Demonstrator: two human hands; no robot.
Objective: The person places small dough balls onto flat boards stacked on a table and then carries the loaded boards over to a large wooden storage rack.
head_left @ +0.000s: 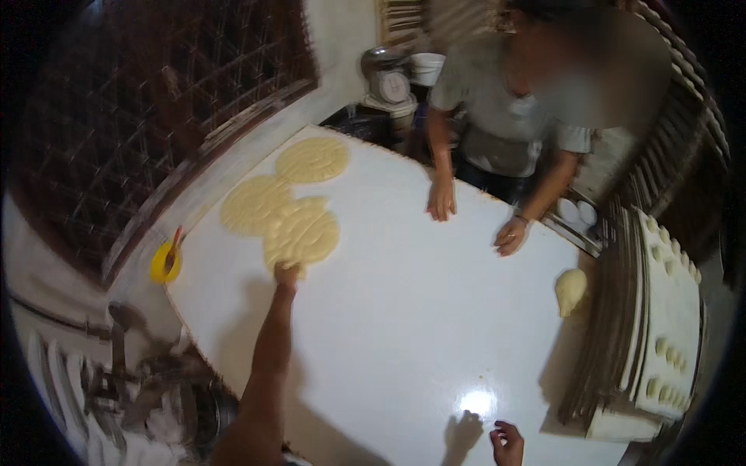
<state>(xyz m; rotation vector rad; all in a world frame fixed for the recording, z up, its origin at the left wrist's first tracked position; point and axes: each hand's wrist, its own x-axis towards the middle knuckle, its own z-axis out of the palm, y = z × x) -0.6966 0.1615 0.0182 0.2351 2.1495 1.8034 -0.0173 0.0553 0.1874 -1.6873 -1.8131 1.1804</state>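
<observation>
Three flat, pale yellow coils of dough lie at the left of the white table [404,311]. One dough coil [311,160] is farthest back, and another dough coil [252,203] sits to its front left. My left hand [287,273] reaches out to the nearest dough coil [303,233], fingers closed on its near edge; the fingertips are partly hidden. Low at the front right, my right hand [507,445] is over the table, holding nothing, its fingers loosely curled and apart.
Across the table a co-worker's hands [441,199] rest near the far edge. A yellow bowl [165,262] with a brush stands at the left edge. A dough lump [571,292] lies at the right, beside stacked trays [672,311] with small dough pieces.
</observation>
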